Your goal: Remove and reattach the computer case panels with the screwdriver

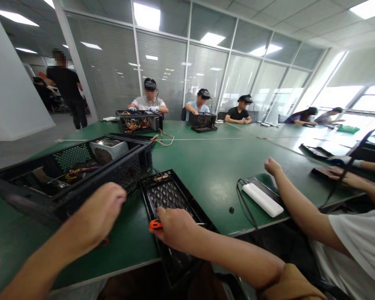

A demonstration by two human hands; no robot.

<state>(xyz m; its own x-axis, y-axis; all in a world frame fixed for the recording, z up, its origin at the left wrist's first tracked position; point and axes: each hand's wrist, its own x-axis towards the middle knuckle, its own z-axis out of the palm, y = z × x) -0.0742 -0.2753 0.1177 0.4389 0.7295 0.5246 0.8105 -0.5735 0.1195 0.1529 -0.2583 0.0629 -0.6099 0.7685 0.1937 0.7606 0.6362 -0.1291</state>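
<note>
My left hand (96, 212) is closed in a loose fist against the near edge of an open black computer case (65, 175) lying on the green table (206, 166); what its fingers hold, if anything, is hidden. My right hand (175, 227) is wrapped round an orange-handled screwdriver (156, 225), whose thin shaft pokes out to the right. That hand rests on a black perforated side panel (170, 196) lying flat beside the case. Inside the case I see a grey power supply (108, 149) and coloured wires (78, 171).
A white power bank (262, 200) with a black cable and a small black knob (231, 210) lie right of the panel. A neighbour's arm (293, 204) rests on the table at right. Several people work on other cases (139, 121) across the table; one person stands at the far left.
</note>
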